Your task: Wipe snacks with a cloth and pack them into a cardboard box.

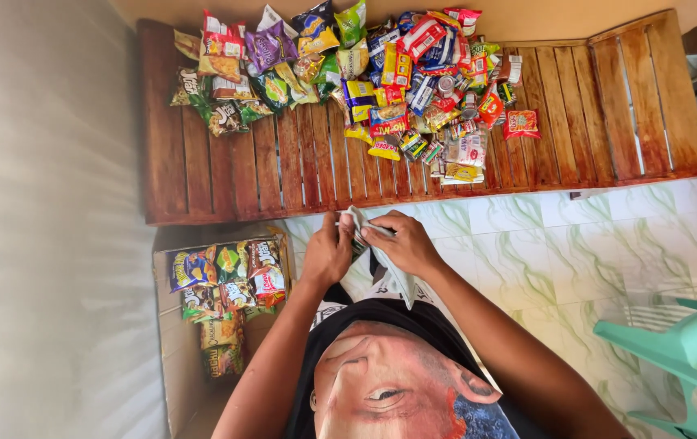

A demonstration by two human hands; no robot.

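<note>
**Both hands on a cloth, snacks all round**

Left hand (pixel 328 254) and right hand (pixel 404 242) were close together, both gripping a pale cloth (pixel 389 268) above the tiled floor (pixel 527 244), just before the bench (pixel 316 171). Snack packets (pixel 381 77) heaped on the bench beyond. Carton (pixel 171 341) of more packets at left; green chair (pixel 682 349) at right.

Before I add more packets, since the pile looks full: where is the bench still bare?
The wooden bench is bare at its right end, past the red packet, and along the left end. A thin front strip lies free before the hands. The snack pile crowds the back middle; the cardboard box below holds packets.
</note>
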